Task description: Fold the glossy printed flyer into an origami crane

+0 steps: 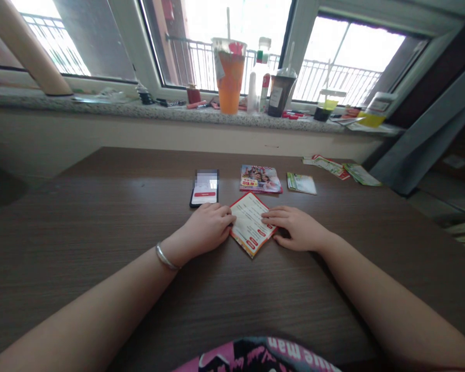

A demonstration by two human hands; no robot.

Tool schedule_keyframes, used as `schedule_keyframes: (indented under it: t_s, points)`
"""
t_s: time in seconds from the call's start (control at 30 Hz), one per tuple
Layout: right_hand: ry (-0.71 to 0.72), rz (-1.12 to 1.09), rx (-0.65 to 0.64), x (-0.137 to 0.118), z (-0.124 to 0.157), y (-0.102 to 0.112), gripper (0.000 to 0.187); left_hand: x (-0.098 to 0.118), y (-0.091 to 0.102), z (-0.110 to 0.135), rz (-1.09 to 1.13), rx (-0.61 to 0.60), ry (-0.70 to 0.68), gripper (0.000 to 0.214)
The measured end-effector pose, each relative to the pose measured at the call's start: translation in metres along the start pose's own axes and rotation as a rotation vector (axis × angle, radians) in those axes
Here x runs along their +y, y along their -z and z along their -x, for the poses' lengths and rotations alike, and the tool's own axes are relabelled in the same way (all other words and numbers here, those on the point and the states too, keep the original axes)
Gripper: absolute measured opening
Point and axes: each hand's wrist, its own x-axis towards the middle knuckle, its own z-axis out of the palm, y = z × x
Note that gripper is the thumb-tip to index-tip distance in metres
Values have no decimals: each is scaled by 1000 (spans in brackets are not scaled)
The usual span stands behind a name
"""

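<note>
A square of folded printed paper (pixel 249 219) with red edges, dark text and red labels lies on the table, turned so a corner points toward me. My left hand (pixel 209 227), a silver bangle at its wrist, has its fingers curled together at the paper's left corner; the thumb is mostly hidden. Across from it, my right hand (pixel 300 227) rests with fingers stretched flat over the right corner. Its thumb is spread apart below, close to the paper's edge. Just beyond my left hand lies a phone (pixel 205 188) with its screen lit.
Behind the paper sit a colourful leaflet stack (pixel 260 179) and a smaller green-white leaflet (pixel 301 183). More leaflets (pixel 333 168) overlap at the table's back right. Along the granite windowsill (pixel 112 107) stand an orange drink cup (pixel 230 77), a dark drink cup (pixel 281 93) and bottles.
</note>
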Motion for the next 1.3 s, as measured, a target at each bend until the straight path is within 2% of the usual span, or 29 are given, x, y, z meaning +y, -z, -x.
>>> schedule_keyframes:
  t_s: [0.3,0.6,0.83,1.07,1.3]
  points:
    - [46,80,27,6,-1,-4,32,-1,5,0,-4,-55,-10,25]
    - [-54,37,41,5,1,-1,27,0,3,-1,-17,-29,29,21]
    - [-152,33,70,3,-2,-5,23,1,2,-3,-36,35,73,17]
    - [-377,-60,147,-4,-4,-9,13,1,3,-1,8,74,163,20]
    - [-576,-355,213,-2,-9,-22,30,6,1,-1,31,60,277,27]
